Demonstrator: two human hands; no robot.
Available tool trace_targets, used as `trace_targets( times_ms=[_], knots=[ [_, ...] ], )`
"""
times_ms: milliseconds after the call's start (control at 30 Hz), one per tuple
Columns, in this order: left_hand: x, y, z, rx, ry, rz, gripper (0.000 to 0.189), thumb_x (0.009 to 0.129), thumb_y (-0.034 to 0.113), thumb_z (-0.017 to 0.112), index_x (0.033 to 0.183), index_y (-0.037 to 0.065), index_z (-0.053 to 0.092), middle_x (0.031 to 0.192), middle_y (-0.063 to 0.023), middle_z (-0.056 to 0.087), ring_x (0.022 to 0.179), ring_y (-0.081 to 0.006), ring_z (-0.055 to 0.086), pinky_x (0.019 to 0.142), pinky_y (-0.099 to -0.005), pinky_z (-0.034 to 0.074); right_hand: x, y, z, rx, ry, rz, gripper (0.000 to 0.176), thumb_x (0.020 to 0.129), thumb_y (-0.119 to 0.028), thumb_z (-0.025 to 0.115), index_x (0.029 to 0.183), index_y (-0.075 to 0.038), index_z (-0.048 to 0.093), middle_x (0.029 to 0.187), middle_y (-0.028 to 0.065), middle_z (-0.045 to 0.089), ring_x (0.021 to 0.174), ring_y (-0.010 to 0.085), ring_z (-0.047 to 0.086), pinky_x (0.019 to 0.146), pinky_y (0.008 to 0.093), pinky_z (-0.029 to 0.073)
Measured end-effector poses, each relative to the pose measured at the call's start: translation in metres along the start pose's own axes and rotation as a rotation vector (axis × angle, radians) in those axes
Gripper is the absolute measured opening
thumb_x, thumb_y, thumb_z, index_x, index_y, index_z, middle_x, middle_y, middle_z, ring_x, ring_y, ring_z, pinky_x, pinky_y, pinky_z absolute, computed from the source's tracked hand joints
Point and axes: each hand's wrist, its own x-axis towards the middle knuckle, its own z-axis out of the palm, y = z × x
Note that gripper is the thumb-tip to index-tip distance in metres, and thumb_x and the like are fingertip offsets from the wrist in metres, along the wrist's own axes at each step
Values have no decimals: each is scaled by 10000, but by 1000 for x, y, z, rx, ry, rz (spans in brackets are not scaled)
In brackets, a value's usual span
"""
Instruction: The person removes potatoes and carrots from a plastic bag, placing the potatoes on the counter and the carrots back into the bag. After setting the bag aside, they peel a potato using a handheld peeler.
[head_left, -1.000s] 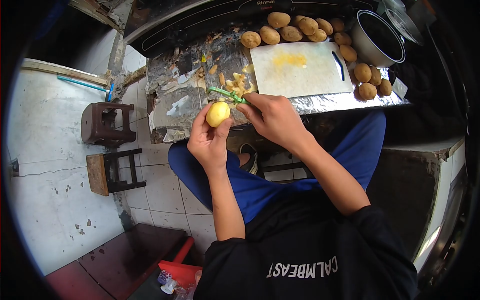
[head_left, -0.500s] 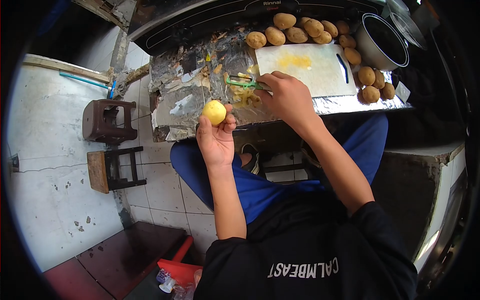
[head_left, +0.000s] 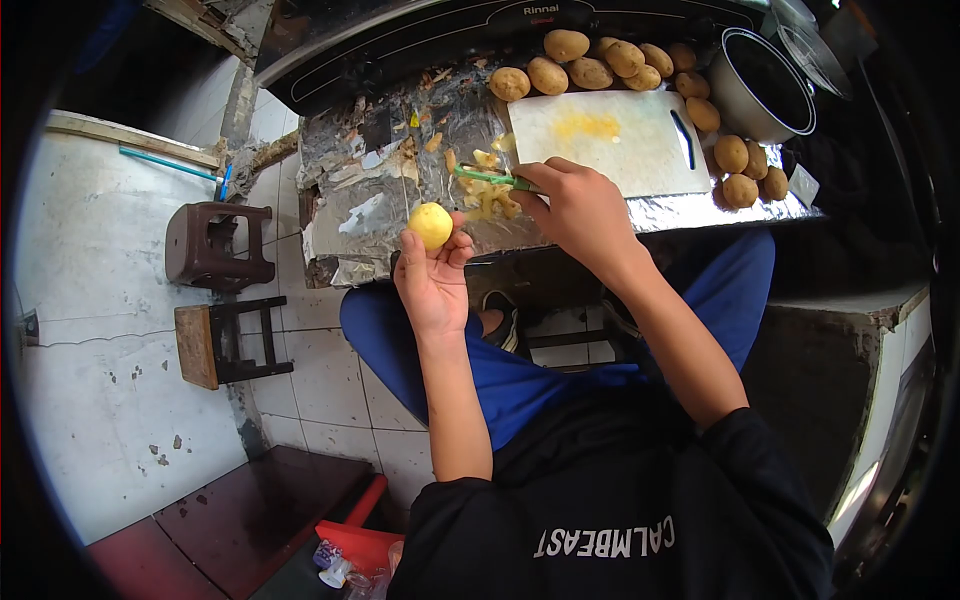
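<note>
A peeled yellow potato is held up in the fingers of my left hand, just off the counter's front edge. My right hand grips a green vegetable peeler by its handle, its head pointing left. The peeler is apart from the potato, above and to the right of it. Under the peeler, a small heap of peelings lies on the foil-covered counter. Right of the heap, partly behind my right hand, lies a white cutting board with a yellow stain.
Several unpeeled potatoes line the board's far side, and more potatoes sit at its right. A metal pot stands at the back right, near a stove. Stools stand on the floor at left.
The peeler has tilted in my right hand, so its head now shows edge-on and slightly lower. My left hand and the potato have barely moved.
</note>
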Motion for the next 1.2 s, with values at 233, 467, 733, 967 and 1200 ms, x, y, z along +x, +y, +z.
trace_targets(
  times_ms=[233, 467, 733, 967, 1200],
  knots=[
    [1, 1, -2, 42, 26, 4, 456, 996, 365, 541, 1161, -58, 576, 1019, -215, 671, 786, -209, 658, 679, -279, 564, 8, 3, -8, -26, -182, 254, 234, 855, -258, 670, 1004, -82, 711, 785, 122, 648, 717, 329, 653, 653, 424, 526],
    [0, 2, 0, 104, 54, 27, 450, 994, 364, 547, 1144, -58, 588, 999, -204, 676, 768, -202, 657, 668, -277, 562, 0, 10, -7, 13, -42, 126, 255, 871, -218, 647, 1052, -41, 683, 824, 143, 664, 710, 344, 651, 644, 425, 523],
    [-1, 0, 5, 111, 23, 23, 448, 995, 367, 545, 1106, -64, 592, 938, -189, 674, 744, -202, 659, 649, -291, 564, -8, -12, -19, 202, -77, -77, 218, 873, -236, 646, 979, -46, 654, 664, 122, 633, 607, 334, 637, 581, 411, 515],
    [-4, 1, 6, 137, -10, 23, 440, 1005, 353, 529, 1095, -74, 587, 898, -168, 671, 719, -206, 664, 628, -292, 565, -18, -19, -13, 81, -104, -189, 191, 870, -274, 657, 926, -91, 658, 667, 93, 642, 577, 302, 635, 524, 399, 499],
    [-8, -1, 10, 384, -89, 111, 421, 994, 320, 559, 1137, -75, 583, 917, -151, 674, 727, -207, 668, 639, -311, 572, -16, -19, -9, 126, -75, -155, 187, 870, -238, 673, 962, -75, 673, 718, 116, 663, 594, 310, 643, 538, 390, 504]
  ],
)
